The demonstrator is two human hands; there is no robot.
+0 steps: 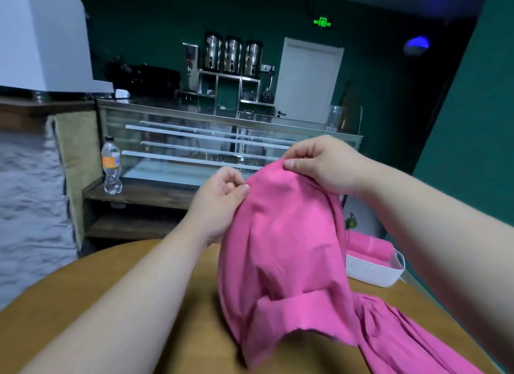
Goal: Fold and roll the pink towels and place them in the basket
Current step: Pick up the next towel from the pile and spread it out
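The pink towel (281, 248) hangs in front of me over the wooden table (139, 290), lifted by its top edge, its lower end crumpled and curled just above the tabletop. I judge this to be the start of the fold: I am finding the edge so the cloth can be spread out. The next move calls for working my fingers out to the two corners, pulling the edge taut and laying the towel flat on the table.

My left hand (219, 198) pinches the top edge between thumb and fingers. My right hand (319, 165) pinches the same edge a little higher and farther right. The two are near each other but apart, both forearms raised.

More pink cloth (403, 340) lies pleated at the near right; I cannot tell whether it is a second towel. Beyond it, the white basket (372, 270) holds rolled towels (367, 247).
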